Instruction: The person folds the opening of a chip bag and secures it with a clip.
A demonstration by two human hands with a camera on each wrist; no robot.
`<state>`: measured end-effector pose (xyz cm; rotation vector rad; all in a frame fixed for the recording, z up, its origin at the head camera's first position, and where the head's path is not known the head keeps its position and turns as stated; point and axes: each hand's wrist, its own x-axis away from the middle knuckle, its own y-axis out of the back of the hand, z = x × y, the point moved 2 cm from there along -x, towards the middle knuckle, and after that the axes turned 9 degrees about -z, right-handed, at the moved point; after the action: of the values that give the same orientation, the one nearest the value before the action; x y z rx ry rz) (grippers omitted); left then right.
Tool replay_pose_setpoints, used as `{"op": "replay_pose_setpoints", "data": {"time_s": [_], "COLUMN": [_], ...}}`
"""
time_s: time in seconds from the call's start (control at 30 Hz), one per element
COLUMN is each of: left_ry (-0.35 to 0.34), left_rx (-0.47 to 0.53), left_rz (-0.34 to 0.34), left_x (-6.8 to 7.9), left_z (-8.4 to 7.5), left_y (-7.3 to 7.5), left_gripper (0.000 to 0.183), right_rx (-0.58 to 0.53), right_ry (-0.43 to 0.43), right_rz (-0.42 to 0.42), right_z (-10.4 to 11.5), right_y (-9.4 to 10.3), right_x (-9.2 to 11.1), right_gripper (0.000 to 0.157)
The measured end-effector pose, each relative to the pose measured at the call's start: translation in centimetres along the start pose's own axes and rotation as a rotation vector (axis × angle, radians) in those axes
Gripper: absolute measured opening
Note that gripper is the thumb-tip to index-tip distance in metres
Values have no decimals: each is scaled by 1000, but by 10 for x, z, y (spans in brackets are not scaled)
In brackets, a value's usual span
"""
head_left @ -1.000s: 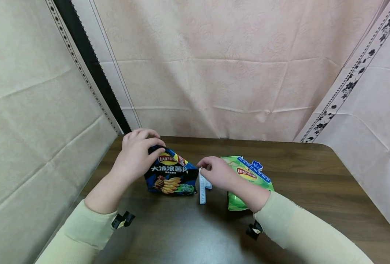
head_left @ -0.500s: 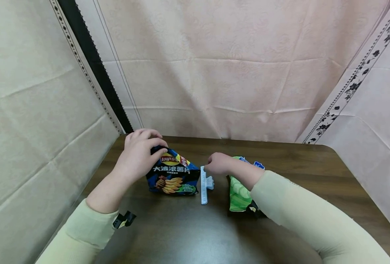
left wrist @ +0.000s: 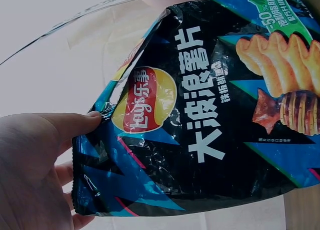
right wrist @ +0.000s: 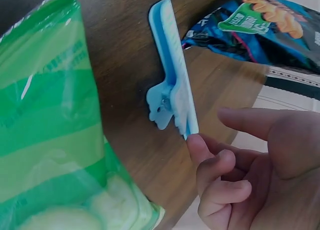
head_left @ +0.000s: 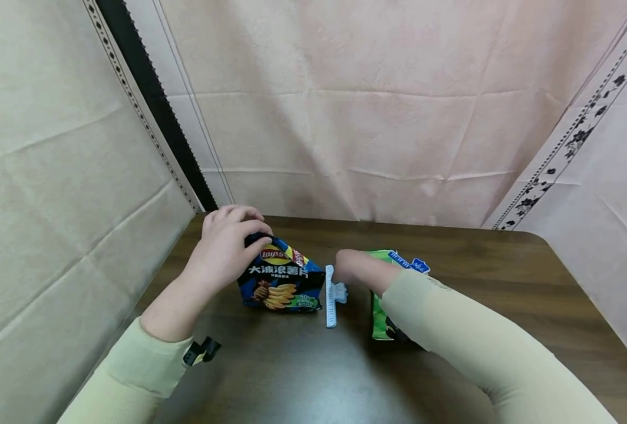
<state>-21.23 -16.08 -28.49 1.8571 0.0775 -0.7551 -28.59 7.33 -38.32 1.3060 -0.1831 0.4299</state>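
My left hand (head_left: 220, 250) pinches the top left corner of a black and blue Lay's chip bag (head_left: 284, 288), thumb in front and fingers behind. The bag stands on the table with its top edge folded over. Just right of it stands a light blue bag clip (head_left: 331, 297), long and narrow, with scalloped handles. My right hand (head_left: 358, 268) is by the clip's far end. In the right wrist view, a fingertip (right wrist: 197, 145) touches or nearly touches the end of the clip; the thumb stands apart and the other fingers are loosely bent.
A green chip bag (head_left: 379, 318) stands behind my right forearm, partly hidden by it. A darker blue clip (head_left: 409, 262) sits along its upper edge. Light cloth hangs behind the wooden table (head_left: 271, 371) and at both sides.
My right hand has drawn back from above the light blue clip to its far end, turning at the wrist. Its forearm covers more of the green bag. The left hand keeps its grip.
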Motion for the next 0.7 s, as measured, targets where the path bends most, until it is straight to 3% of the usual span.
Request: {"op": "replay_pose_setpoints", "data": {"time_s": [0.37, 0.7], "left_ry": [-4, -1], "left_rx": [5, -5], "left_rz": [-8, -6], "left_x": [-2, -2], "left_z": [-3, -3], "left_y": [0, -1], "left_gripper": [14, 15], "right_rx": [148, 135], "right_ry": [-14, -49], "right_rz": [50, 47], "right_z": [-12, -12], "right_y": [-9, -9], "right_x": [-17, -13], "right_gripper": [16, 15]}}
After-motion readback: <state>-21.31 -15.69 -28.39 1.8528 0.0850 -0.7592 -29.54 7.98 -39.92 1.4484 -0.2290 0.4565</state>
